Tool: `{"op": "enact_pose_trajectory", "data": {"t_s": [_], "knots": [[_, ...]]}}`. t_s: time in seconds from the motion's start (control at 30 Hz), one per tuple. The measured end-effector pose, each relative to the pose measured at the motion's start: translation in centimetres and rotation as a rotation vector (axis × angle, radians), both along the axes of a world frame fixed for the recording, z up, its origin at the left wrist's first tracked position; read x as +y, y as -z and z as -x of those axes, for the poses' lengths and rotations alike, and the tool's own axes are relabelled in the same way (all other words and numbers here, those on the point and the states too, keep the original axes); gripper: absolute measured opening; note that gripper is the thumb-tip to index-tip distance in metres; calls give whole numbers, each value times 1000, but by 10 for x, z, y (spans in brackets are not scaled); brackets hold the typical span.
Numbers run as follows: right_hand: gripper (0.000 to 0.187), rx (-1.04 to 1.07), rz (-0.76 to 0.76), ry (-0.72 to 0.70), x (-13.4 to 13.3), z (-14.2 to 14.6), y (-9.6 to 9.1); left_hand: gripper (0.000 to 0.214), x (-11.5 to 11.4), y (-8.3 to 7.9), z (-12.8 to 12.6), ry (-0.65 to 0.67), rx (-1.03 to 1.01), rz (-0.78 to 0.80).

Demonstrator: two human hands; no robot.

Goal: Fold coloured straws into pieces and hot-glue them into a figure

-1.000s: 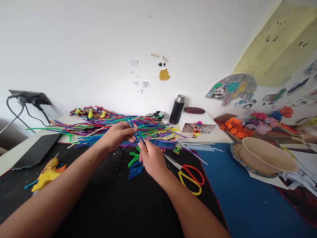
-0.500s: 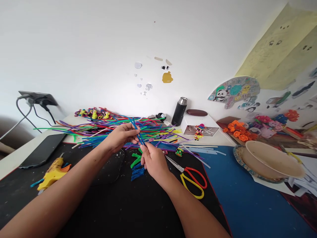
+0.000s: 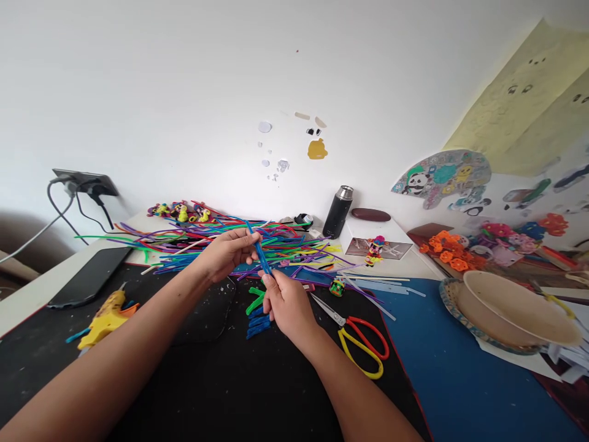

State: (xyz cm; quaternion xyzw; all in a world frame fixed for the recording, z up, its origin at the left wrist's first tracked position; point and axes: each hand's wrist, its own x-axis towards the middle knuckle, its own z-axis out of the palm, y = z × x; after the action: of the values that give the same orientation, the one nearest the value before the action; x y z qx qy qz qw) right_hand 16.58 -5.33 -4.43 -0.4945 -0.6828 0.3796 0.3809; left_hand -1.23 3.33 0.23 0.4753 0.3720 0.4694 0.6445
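My left hand [image 3: 225, 253] and my right hand [image 3: 286, 304] both pinch a blue pipe cleaner [image 3: 259, 250], which is doubled over and slants up to the left between them. The left fingers grip its upper part, the right fingers its lower end. Just below the hands, short bent blue pieces [image 3: 257, 324] and green pieces [image 3: 254, 301] lie on the black mat [image 3: 221, 380]. Behind the hands spreads a wide heap of coloured pipe cleaners [image 3: 193, 242].
Scissors [image 3: 359, 334] with red and yellow handles lie right of my right hand. A yellow glue gun [image 3: 107, 313] and a dark tablet [image 3: 85, 277] are at the left. A black flask [image 3: 338, 212], small figures [image 3: 375, 248], orange flowers [image 3: 448, 248] and a bowl [image 3: 510, 307] stand to the right.
The two strands of the blue pipe cleaner have come closer together between my hands. The view has shifted slightly, so everything sits a bit lower and to the right.
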Motion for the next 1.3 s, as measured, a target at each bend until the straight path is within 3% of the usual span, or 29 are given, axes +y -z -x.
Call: {"op": "enact_pose_trajectory", "data": {"t_s": [0.33, 0.8, 1.3], "knots": [[39, -44, 16, -27, -2, 1, -5, 40, 4, -6, 7, -56, -69, 0], [48, -5, 57, -25, 0, 0, 1, 27, 12, 2, 13, -99, -153, -15], [51, 4, 21, -41, 1, -1, 5, 33, 13, 4, 14, -95, -162, -6]]}}
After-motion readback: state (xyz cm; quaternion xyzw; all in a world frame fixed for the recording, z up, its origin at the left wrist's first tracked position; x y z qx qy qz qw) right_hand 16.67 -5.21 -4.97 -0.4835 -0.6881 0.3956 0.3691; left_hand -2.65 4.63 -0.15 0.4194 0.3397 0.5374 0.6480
